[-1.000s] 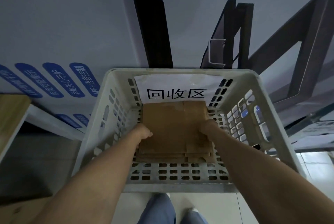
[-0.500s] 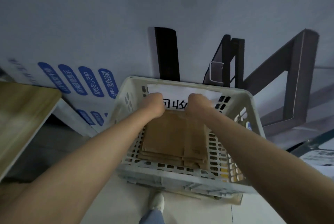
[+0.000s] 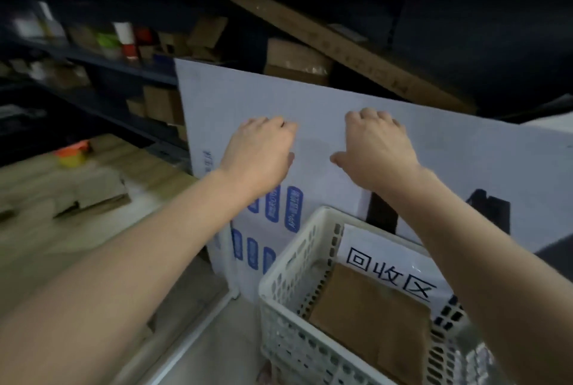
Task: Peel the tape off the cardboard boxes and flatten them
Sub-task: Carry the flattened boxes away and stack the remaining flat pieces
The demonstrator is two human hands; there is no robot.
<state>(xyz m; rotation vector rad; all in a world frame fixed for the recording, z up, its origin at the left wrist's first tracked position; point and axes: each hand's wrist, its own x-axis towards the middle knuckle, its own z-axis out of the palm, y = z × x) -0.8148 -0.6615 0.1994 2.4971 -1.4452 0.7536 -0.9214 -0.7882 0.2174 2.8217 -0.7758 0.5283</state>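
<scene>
Flattened brown cardboard (image 3: 372, 319) lies stacked in a white perforated plastic basket (image 3: 282, 338) at the lower right, which bears a white paper label with black characters (image 3: 387, 269). My left hand (image 3: 260, 152) and my right hand (image 3: 376, 148) hover in the air above and behind the basket, in front of a white board; both hold nothing and their fingers hang loosely curled. More cardboard boxes (image 3: 93, 195) lie blurred on the wooden table at the left.
A white board with blue labels (image 3: 325, 99) leans behind the basket. Dark shelves (image 3: 130, 65) with boxes and bottles fill the background. The wooden table (image 3: 46, 229) carries an orange and yellow object (image 3: 73, 153). Light floor shows below the table edge.
Both hands have let go of the cardboard in the basket and risen up and away from it. The view has swung up and left, bringing the shelves and table into sight.
</scene>
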